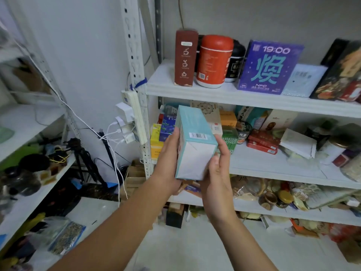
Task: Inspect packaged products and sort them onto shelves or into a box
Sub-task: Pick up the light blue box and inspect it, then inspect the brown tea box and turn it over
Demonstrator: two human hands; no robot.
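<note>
Both hands are on a teal rectangular cardboard carton [195,145] with a white end face and a barcode sticker, held up in front of the white metal shelf unit [234,96], about level with its second shelf. Left hand [168,163] grips the carton's left side, thumb up along the edge; right hand [216,173] grips the lower right corner, thumb on the white face, fingers wrapped behind. Top shelf above: tall brown carton [185,57], red cylindrical canister [214,61], purple flat box marked 19:00 [269,67], side by side.
</note>
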